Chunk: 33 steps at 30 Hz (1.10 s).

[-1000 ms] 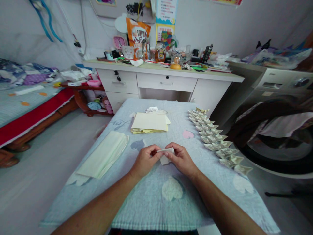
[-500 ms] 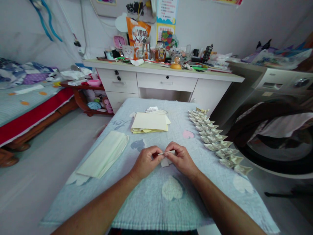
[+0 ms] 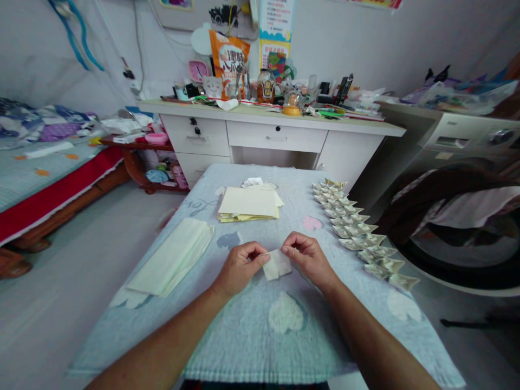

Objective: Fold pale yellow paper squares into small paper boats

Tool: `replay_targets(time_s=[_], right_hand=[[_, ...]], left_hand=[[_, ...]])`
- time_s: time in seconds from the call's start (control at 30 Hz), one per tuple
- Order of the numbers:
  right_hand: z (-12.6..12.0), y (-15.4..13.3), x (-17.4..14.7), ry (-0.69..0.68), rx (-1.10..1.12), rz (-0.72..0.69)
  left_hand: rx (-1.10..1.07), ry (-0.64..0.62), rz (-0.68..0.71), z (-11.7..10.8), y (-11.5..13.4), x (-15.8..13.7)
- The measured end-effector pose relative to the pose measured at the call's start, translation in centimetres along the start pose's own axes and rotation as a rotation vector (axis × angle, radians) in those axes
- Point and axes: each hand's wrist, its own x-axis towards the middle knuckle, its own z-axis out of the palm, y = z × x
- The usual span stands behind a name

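Between my two hands is a small folded piece of paper (image 3: 278, 265), pale, with crease lines across it. My left hand (image 3: 240, 266) pinches its upper left corner between thumb and fingers. At the upper right corner, my right hand (image 3: 309, 259) pinches it the same way. Folded paper boats (image 3: 359, 241) stand in rows along the right side of the table. Beyond my hands lies a stack of cream paper sheets (image 3: 248, 202), and a pile of long, pale green folded sheets (image 3: 173, 257) rests to the left.
A blue patterned cloth (image 3: 227, 336) covers the table. Behind it stands a white desk (image 3: 280, 130) crowded with jars, a bag and small items. A washing machine (image 3: 455, 141) is on the right, a bed (image 3: 57, 179) on the left.
My hands have moved apart, the right one shifting rightward to the paper's corner. More of the folded paper's flat face now shows between them.
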Motion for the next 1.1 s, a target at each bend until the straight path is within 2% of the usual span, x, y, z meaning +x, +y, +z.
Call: replay_targets(time_s=[0.27, 0.4, 0.5, 0.67, 0.77, 0.97, 1.1], right_hand=[[0.2, -0.1, -0.2, -0.002, 0.062, 0.074], [0.9, 0.0, -0.2, -0.085, 0.193, 0.151], [1.2, 0.6, -0.2, -0.158, 0.157, 0.188], [1.3, 1.0, 0.0, -0.147, 0.101, 0.177], [1.1, 0.9, 0.0, -0.163, 0.129, 0.207], [0.3, 1.0, 0.1, -0.148, 0.088, 0.186], [0.2, 0.9, 0.1, -0.145, 0.067, 0.172]], left_hand=[[-0.058, 0.02, -0.036, 0.4, -0.2, -0.1], [-0.104, 0.047, -0.053, 0.4, -0.6, 0.0], [-0.154, 0.043, -0.057, 0.6, -0.8, 0.0], [-0.284, -0.011, -0.031, 1.0, -0.6, 0.0], [-0.235, -0.026, -0.034, 1.0, -0.5, 0.0], [-0.227, 0.06, -0.021, 0.6, -0.7, 0.0], [-0.096, -0.036, 0.015, 0.2, -0.5, 0.1]])
